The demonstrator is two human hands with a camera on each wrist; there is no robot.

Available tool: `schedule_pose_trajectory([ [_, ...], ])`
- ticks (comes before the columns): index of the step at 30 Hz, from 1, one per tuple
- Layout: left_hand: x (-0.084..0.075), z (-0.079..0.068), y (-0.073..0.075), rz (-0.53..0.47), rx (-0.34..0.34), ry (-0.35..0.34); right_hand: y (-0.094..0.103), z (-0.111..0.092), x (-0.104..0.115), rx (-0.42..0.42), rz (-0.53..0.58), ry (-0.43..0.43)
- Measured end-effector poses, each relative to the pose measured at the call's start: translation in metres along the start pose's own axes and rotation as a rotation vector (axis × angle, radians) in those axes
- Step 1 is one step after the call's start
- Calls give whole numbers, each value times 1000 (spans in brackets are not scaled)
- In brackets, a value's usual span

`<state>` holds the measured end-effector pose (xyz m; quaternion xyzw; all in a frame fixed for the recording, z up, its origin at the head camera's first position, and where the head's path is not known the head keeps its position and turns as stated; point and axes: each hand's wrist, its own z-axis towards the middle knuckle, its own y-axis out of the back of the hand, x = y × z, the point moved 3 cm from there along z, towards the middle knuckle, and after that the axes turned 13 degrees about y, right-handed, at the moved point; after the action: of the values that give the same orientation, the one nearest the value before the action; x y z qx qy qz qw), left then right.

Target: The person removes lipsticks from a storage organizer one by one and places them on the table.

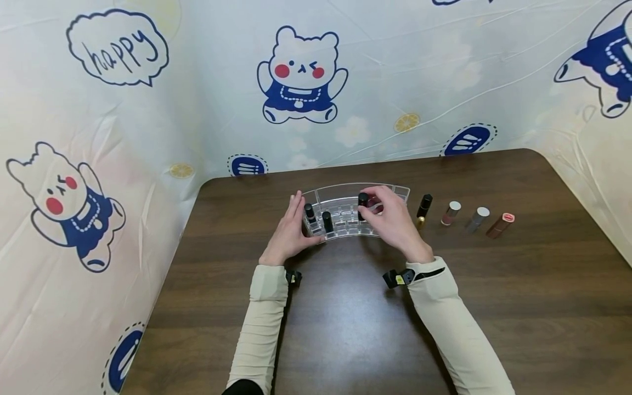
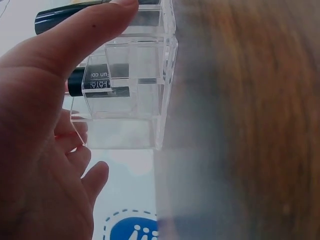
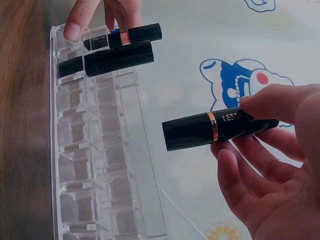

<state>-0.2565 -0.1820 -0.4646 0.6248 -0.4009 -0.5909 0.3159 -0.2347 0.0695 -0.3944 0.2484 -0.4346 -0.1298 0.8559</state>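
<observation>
A clear, curved lipstick organizer (image 1: 340, 235) with stepped compartments stands on the table. My left hand (image 1: 288, 233) rests along its left end, fingers straight at the side and thumb (image 2: 95, 35) across the front. Between the thumb and fingers of my right hand (image 1: 392, 219) is a black lipstick (image 3: 190, 132) with a gold ring, held above the compartments and apart from them in the right wrist view. Two black lipsticks stand in the left part of the organizer: one with a rose-gold band (image 3: 145, 34), and a plain, thicker one (image 3: 120, 59).
Right of the organizer, a black-and-gold tube (image 1: 424, 206), a white-capped reddish tube (image 1: 450, 213), a white-capped clear grey tube (image 1: 477, 220) and a brown-red tube (image 1: 501, 225) stand in a row on the wooden table (image 1: 340, 329). A patterned cloth (image 1: 212, 99) hangs behind.
</observation>
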Motion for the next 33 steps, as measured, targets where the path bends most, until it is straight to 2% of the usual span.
schedule_pose_trajectory([
  [13, 1, 0, 0, 21, -6, -8, 16, -12, 1, -26, -30, 20],
  [24, -1, 0, 0, 26, 3, -8, 33, -23, -1, -87, -50, 47],
  [33, 1, 0, -1, 20, 8, -10, 45, -30, -6, -105, -72, 29],
])
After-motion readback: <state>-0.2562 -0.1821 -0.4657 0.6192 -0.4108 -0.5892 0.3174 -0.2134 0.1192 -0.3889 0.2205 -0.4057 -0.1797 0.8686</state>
